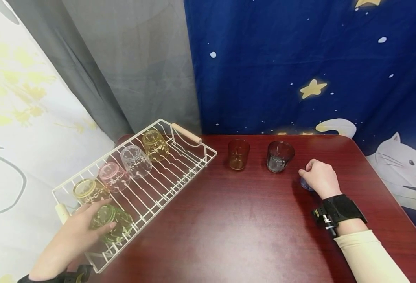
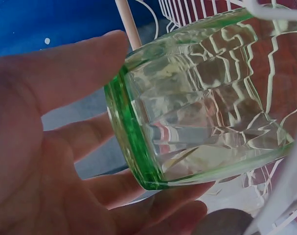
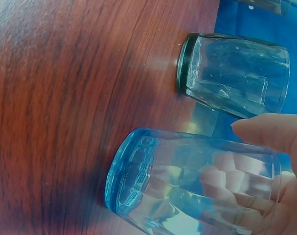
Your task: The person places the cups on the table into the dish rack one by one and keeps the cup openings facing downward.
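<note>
- The green glass [image 2: 202, 112] is stood upside down in the rack [image 1: 105, 156], at its near left end, thick base uppermost.
- Its upper part is held in the left hand [image 1: 75, 230], thumb to one side and fingers round the other; a gap is left between palm and base.
- It is judged fairly light, stiff and fragile, with its weight toward the base. The smooth wall may prove slippery, though some purchase is likely given by its facets. It is best taken just under the base, where the glass looks thickest; knocks against the wires are to be avoided.
- The blue glass [image 3: 187, 181] is held upright by its rim end in the right hand [image 1: 319, 177], toward the desk's [image 1: 243, 220] right edge; curled fingers are seen through the wall. Whether its base is fully borne cannot be told.
- The same brittleness is expected of it; as the rim looks thin, a gentle hold lower on the wall is judged safer.
- Near the desk's far edge, the dark glass [image 1: 280, 156] and the brown glass [image 1: 238, 154] are set upright, well apart.
- Along the rack's far long edge, the amber glass [image 1: 92, 191], pink glass [image 1: 114, 177], clear glass [image 1: 136, 162] and yellow glass [image 1: 156, 146] are lined up, bases uppermost.
</note>
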The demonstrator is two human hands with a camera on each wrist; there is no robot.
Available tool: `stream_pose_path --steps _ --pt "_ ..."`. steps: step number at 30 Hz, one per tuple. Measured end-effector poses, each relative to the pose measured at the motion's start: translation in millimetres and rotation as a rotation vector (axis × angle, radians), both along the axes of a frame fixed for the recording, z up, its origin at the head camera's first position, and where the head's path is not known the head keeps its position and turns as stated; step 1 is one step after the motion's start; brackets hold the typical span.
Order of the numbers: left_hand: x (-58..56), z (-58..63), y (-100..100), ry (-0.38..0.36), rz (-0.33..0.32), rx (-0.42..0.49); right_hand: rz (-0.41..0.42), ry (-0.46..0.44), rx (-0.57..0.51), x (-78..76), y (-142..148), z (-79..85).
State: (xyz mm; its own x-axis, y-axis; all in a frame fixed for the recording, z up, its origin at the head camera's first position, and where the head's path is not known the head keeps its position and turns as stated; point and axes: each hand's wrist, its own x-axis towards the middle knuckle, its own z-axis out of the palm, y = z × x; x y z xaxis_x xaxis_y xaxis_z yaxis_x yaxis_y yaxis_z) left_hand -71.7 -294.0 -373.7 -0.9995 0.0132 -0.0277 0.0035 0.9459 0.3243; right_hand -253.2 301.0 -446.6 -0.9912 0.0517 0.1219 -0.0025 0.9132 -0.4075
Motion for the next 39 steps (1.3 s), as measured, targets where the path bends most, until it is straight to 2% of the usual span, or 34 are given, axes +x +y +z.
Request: stream_pose_path --steps 11,20,29,39 --pt "-0.4 0.5 1 0.015 -0.021 -0.016 0.031 -0.037 0.037 0.3 1 0.8" --pt "1.2 0.1 0 -0.008 -0.025 -0.01 0.003 -0.019 0.043 4.8 -1 2.3" --pt "4.1 7.6 -1 -0.018 0.007 -0.009 -0.01 0.026 0.051 8.7 -3 4.0" --pt "4.8 22.2 12 0.079 0.026 0.001 -0.014 0.133 0.042 19.5 -10 22.6"
